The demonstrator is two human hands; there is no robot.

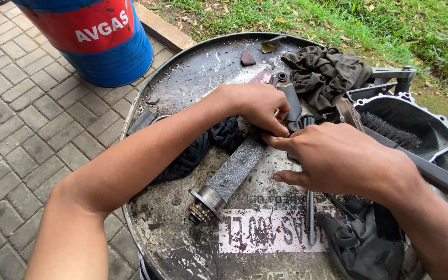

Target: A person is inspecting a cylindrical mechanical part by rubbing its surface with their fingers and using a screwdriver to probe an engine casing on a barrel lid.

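A grey metal shaft [233, 171] with a toothed gear end [199, 212] lies across the top of a dirty steel drum [193, 78]. My left hand [255, 106] grips its far end, pinching a dark part there. My right hand [333, 158] rests over the same end, fingers curled, index finger meeting the left fingertips. What sits between the fingers is hidden. A dark cloth [198, 150] lies under my left wrist.
A grey rag [327, 72] lies at the back of the drum top, another dark cloth [364, 238] at the front right. A metal casing [416, 124] with a wire brush [390, 129] stands right. A blue and red drum [99, 36] stands on paving, grass behind.
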